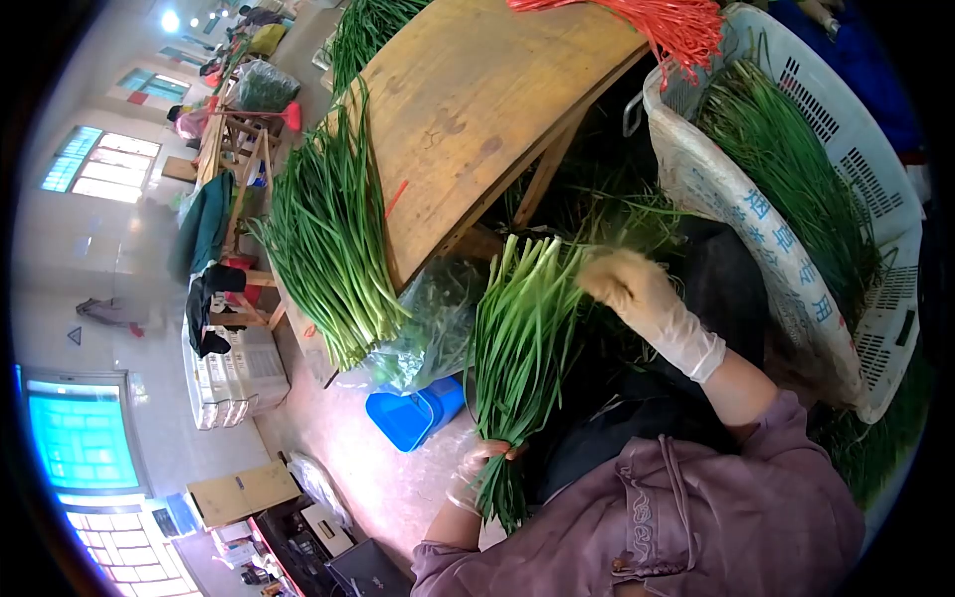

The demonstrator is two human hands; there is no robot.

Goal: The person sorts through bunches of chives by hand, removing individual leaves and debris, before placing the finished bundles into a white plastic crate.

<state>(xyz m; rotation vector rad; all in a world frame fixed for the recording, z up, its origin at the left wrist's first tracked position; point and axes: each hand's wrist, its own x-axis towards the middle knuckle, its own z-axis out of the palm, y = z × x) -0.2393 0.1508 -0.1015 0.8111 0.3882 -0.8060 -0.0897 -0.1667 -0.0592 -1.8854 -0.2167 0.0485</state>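
Note:
A bunch of long green stalks with pale stem ends (522, 338) hangs in front of my body, pale ends at the top. My left hand (484, 463), in a thin glove, is wrapped round its leafy lower part. Beside the pale ends, on the right, is my right hand (627, 289) in a whitish glove; motion smears its fingers, and whether they touch the stalks is unclear. A larger pile of the same stalks (333, 229) lies along the left edge of the wooden table (477, 99).
Red ties (647, 25) lie at the table's far edge. A large pale basket (865, 119) with greens and a printed sack liner (756, 239) stands at right. Below the table are a clear plastic bag (428, 318) and a blue bin (413, 413). Loose greens lie near the basket.

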